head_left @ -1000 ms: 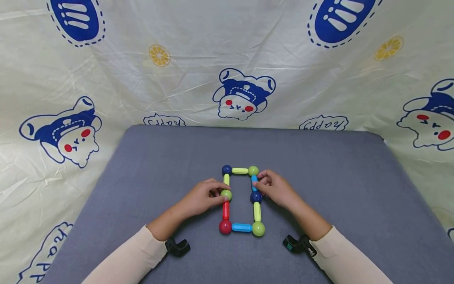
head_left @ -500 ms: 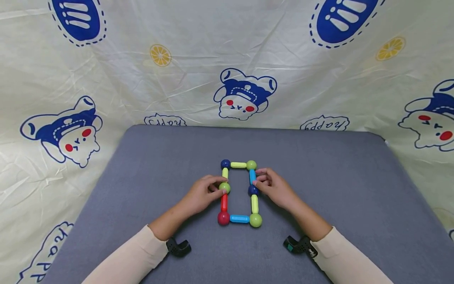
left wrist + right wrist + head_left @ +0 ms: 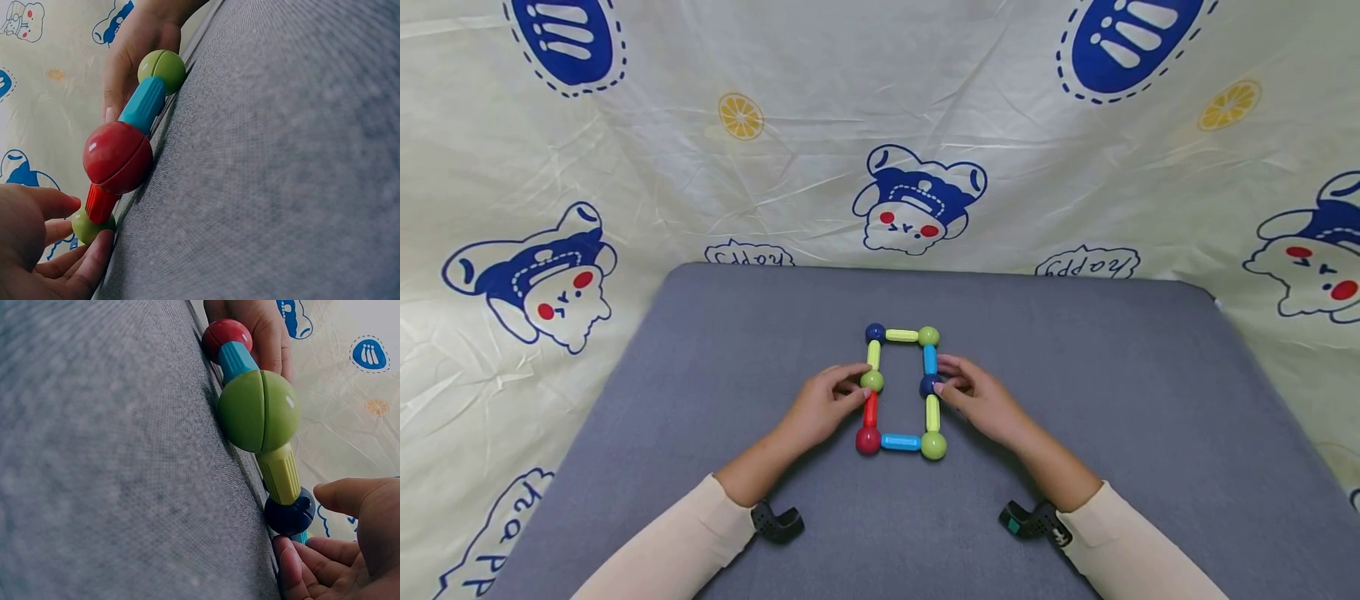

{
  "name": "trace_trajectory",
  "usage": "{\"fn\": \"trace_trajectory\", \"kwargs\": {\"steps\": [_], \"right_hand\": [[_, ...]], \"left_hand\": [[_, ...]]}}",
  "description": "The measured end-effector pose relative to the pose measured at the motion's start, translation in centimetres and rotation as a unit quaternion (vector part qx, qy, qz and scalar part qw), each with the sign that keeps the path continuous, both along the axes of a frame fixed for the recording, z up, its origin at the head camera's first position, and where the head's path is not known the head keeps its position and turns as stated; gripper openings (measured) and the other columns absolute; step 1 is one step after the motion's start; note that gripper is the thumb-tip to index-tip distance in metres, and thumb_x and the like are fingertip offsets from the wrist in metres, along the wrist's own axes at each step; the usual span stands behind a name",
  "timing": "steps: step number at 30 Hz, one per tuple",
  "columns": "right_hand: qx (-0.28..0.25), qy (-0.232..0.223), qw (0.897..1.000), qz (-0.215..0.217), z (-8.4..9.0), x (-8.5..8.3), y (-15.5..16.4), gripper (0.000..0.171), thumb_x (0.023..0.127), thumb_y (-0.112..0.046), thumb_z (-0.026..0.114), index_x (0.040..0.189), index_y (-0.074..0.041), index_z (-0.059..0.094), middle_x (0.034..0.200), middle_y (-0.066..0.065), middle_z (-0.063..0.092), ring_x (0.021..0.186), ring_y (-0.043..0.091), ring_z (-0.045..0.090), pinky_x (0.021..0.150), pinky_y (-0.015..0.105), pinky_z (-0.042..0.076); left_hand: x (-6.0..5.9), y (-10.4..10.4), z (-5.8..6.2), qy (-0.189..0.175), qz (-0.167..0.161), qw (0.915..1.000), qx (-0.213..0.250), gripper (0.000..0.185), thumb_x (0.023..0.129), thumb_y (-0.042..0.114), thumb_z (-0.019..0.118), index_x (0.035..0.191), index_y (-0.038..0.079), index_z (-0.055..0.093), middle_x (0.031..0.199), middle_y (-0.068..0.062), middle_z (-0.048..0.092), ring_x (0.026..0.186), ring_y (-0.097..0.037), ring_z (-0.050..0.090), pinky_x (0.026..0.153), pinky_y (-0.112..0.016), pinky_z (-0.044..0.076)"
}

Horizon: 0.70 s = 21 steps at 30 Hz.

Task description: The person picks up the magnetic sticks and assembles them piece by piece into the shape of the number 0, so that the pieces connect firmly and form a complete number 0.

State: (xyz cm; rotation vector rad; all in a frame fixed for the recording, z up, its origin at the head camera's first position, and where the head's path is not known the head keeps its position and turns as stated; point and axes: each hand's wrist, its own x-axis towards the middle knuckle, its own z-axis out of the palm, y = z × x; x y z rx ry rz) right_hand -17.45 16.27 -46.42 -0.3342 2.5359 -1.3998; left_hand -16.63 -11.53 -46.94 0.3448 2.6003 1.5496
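Left hand (image 3: 820, 406) pinches green ball (image 3: 872, 381); right hand (image 3: 981, 400) pinches navy ball (image 3: 929, 385) (fingers curled)

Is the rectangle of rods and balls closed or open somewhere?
Closed: in the head view the rectangle forms an unbroken loop, every rod meeting a ball.

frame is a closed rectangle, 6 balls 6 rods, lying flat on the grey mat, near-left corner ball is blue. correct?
Not quite. The near-left corner ball is red, not blue, as the head view shows; the left wrist view confirms it. The rest holds: the frame is a closed rectangle of six balls and six rods lying flat on the grey mat.
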Motion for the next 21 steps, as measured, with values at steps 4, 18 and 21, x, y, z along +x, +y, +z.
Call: {"fn": "trace_trajectory", "kwargs": {"steps": [4, 18, 21], "right_hand": [[0.005, 0.001, 1.0, 0.001, -0.1, 0.0, 0.0, 0.057, 0.103, -0.031, 0.06, 0.153, -0.012, 0.042, 0.148, 0.013, 0.055, 0.117, 0.026, 0.059, 0.086, 0.033, 0.05], [-0.048, 0.032, 0.996, -0.063, 1.7, -0.6, 1.1, 0.044, 0.101, -0.031, 0.062, 0.138, -0.008, 0.055, 0.137, 0.013, 0.061, 0.112, 0.023, 0.06, 0.087, 0.029, 0.05], [-0.08, 0.075, 0.99, -0.083, 2.6, -0.6, 1.3, 0.034, 0.101, -0.028, 0.063, 0.127, -0.006, 0.063, 0.124, 0.012, 0.067, 0.103, 0.014, 0.06, 0.086, 0.022, 0.048]], "left_hand": [[0.0, 0.0, 0.0, -0.006, 0.0, 1.0, 0.003, 0.039, 0.094, 0.014, 0.071, 0.132, 0.016, 0.067, 0.121, -0.005, 0.067, 0.1, -0.015, 0.067, 0.081, -0.024, 0.055], [-0.6, -1.2, 0.9, 0.026, 0.038, 0.9966, 0.069, 0.027, 0.096, 0.013, 0.067, 0.122, 0.005, 0.069, 0.112, -0.012, 0.063, 0.093, -0.02, 0.067, 0.074, -0.024, 0.055], [-0.7, -2.0, 2.0, 0.047, 0.06, 0.9952, 0.061, 0.024, 0.099, 0.016, 0.065, 0.119, 0.005, 0.071, 0.109, -0.01, 0.063, 0.095, -0.019, 0.064, 0.081, -0.022, 0.053]]}}
